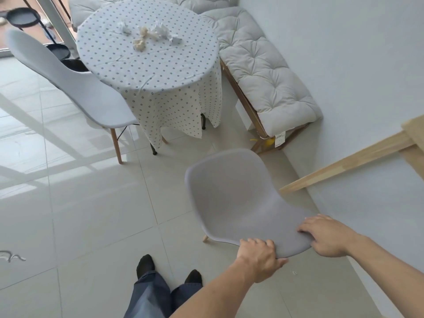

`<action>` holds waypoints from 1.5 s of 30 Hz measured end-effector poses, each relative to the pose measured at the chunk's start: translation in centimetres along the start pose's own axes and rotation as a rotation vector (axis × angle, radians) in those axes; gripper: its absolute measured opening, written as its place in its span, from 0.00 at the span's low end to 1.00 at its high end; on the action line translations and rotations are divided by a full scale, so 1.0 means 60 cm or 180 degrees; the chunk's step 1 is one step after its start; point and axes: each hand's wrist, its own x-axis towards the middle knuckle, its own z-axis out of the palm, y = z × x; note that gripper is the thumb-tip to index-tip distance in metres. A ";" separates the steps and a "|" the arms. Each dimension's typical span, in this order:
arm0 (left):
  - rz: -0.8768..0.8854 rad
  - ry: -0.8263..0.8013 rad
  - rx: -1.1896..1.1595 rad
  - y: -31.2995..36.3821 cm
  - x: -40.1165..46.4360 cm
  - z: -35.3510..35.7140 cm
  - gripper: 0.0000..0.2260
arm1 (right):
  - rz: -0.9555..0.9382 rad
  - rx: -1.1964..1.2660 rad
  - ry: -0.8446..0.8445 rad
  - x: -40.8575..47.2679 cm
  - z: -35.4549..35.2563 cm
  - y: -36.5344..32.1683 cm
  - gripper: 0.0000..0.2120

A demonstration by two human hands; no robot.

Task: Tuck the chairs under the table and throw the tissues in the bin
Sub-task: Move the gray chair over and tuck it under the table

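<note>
Both hands, left [259, 260] and right [328, 235], clamp the near chair [238, 193] back; next, push it far-left under the table [146, 53].

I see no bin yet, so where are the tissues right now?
The crumpled tissues lie on the round table, on its far half, between the pulled-out chair on the left and the cushioned bench on the right.
</note>
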 end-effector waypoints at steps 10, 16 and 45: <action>-0.0038 0.0294 0.0025 -0.066 -0.009 -0.058 0.30 | -0.0244 0.0509 0.0410 0.046 0.006 0.015 0.24; -0.0204 0.0555 -0.0019 -0.140 -0.014 -0.116 0.30 | -0.0270 0.0683 0.0710 0.111 -0.051 -0.024 0.23; -0.0863 0.1022 -0.0333 -0.431 0.118 -0.414 0.26 | -0.0170 0.1078 0.1529 0.407 -0.408 -0.100 0.16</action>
